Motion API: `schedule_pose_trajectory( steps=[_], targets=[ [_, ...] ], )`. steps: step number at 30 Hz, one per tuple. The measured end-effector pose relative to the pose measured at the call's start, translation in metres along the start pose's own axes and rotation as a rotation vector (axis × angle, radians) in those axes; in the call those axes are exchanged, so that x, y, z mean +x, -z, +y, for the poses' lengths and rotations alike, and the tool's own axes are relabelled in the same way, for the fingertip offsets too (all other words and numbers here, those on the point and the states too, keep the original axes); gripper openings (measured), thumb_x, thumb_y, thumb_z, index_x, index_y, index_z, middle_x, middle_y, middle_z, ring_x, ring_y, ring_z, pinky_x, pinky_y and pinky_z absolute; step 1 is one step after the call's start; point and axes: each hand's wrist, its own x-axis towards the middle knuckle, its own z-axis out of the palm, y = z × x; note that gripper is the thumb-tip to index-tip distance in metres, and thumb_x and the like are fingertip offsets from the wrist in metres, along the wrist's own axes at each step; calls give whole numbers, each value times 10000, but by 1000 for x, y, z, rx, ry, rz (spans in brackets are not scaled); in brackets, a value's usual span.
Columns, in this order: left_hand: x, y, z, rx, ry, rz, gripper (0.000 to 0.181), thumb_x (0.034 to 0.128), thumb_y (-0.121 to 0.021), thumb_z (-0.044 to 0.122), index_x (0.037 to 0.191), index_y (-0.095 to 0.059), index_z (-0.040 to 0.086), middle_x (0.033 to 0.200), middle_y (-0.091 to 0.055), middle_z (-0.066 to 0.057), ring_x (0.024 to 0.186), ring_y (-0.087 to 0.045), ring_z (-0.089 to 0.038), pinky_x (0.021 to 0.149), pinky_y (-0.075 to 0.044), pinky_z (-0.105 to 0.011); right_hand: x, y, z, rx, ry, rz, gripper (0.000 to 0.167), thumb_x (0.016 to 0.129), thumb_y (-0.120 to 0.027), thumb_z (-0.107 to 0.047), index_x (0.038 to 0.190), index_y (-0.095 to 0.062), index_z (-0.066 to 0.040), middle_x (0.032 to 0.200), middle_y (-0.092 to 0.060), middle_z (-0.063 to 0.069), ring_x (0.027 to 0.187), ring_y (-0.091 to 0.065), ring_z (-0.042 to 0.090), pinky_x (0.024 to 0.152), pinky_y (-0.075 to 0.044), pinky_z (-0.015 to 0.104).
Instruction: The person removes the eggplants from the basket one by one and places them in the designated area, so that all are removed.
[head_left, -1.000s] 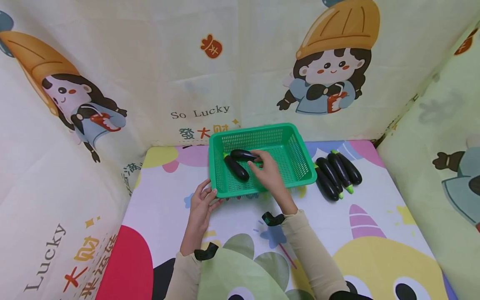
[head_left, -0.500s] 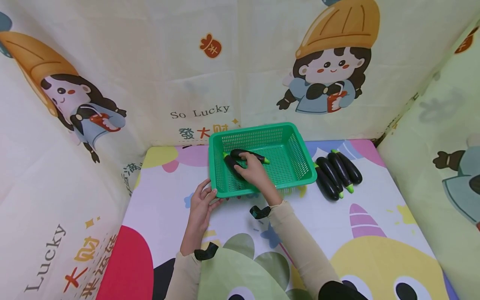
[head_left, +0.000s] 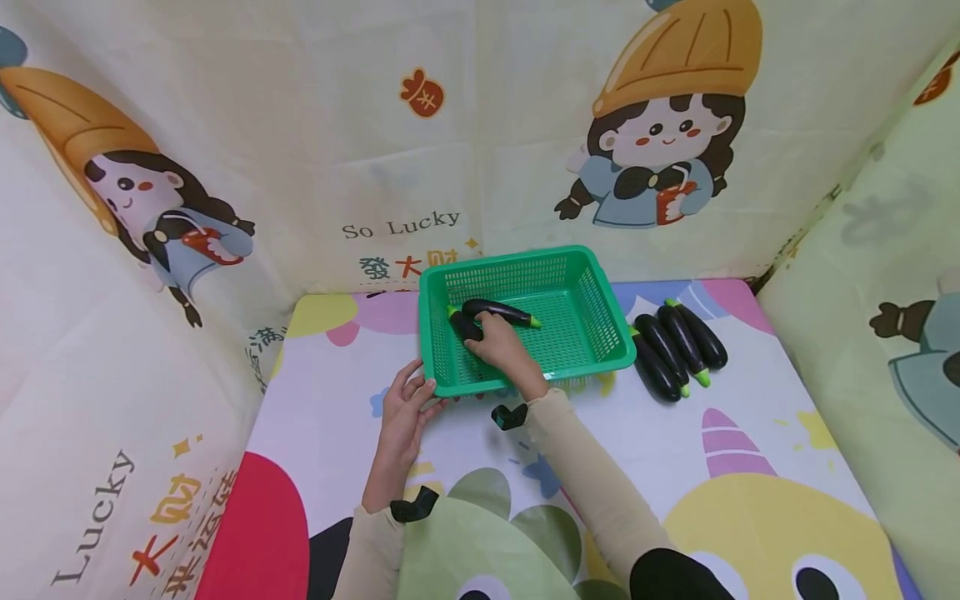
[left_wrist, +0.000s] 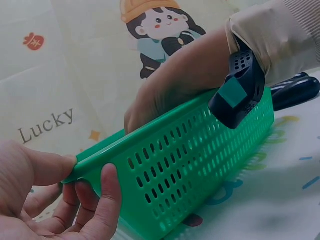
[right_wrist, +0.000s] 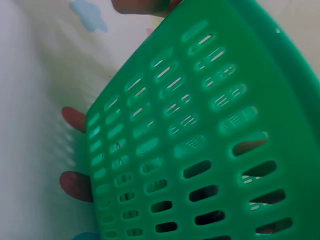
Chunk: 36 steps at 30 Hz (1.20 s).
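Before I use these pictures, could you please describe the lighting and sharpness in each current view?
Head view: fairly even light, largely sharp, small highlights on the eggplants; left wrist view: dimmer; right wrist view: soft and shadowy, with fingers blurred beside the green basket.

Right hand [head_left: 501,346] covers one end of an eggplant [head_left: 463,324]

In the head view, the end towards the basket's [head_left: 592,369] near edge is out of sight beneath the hand. The left wrist view loses that hand's fingertips behind the basket wall; its right edge crops the outside eggplants [left_wrist: 297,93]. The right wrist view cuts off the basket, its contents only unclear dark patches through the slots.
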Motion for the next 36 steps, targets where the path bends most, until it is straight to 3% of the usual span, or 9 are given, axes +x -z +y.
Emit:
schedule_pose_trajectory(
  steps=[8,20,27,36],
  targets=[
    [-1,-2,1,-12,-5,7,564,1058,-595,70,1579,-402,168,1236,-586,-58,935,-701,-116,876,-635,-341,2,-4,1,-102,-5,-45,614,1005,-715,-222,1517,-471,12,1411,-605,225,1236,-634,344,1014,-555,469],
    [1,-2,0,-12,1,7,570,1058,-603,85,1584,-394,159,1252,-587,-72,943,-701,-112,843,-632,-295,0,-1,2,-104,-12,-65,540,998,-709,-151,1461,-507,39,1350,-648,230,1166,-650,341,990,-549,472],
    [0,-1,-1,-7,-4,6,569,1054,-608,81,1577,-401,171,1248,-589,-61,946,-700,-117,846,-633,-303,-1,1,5,-29,-35,-73,503,1008,-682,-136,1450,-520,42,1333,-657,231,1106,-646,325,942,-553,460],
    [0,-1,-1,-4,-10,3,568,1058,-608,95,1581,-400,178,1251,-584,-64,955,-701,-118,844,-630,-292,1,8,7,165,-132,-116,527,1015,-631,-146,1492,-507,42,1426,-607,234,1136,-622,321,956,-551,452]
  ],
)
